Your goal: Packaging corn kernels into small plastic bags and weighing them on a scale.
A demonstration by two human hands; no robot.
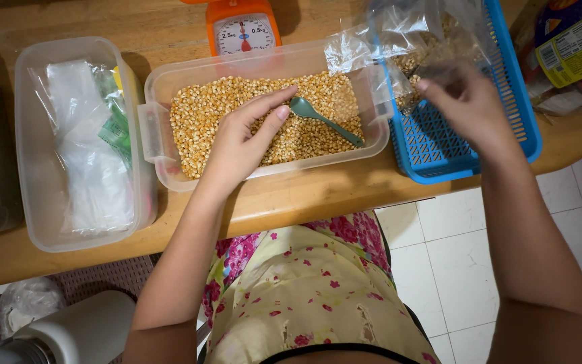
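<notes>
My left hand [244, 138] rests on the corn kernels in a clear plastic tub [159, 168], fingers spread, its fingertips almost touching the bowl of a teal plastic spoon [325, 120] that lies on the kernels. My right hand [466, 101] is raised over a blue plastic basket [506, 138] and pinches a clear plastic bag [405, 47] partly filled with kernels. The bag hangs over the basket's near left corner, blurred by motion.
A larger clear tub [31, 222] with empty plastic bags stands at the left of the wooden table [318, 195]. An orange kitchen scale [244, 28] sits behind the corn tub. Packages [574, 40] lie at the right; a white jug [82, 330] stands on the floor.
</notes>
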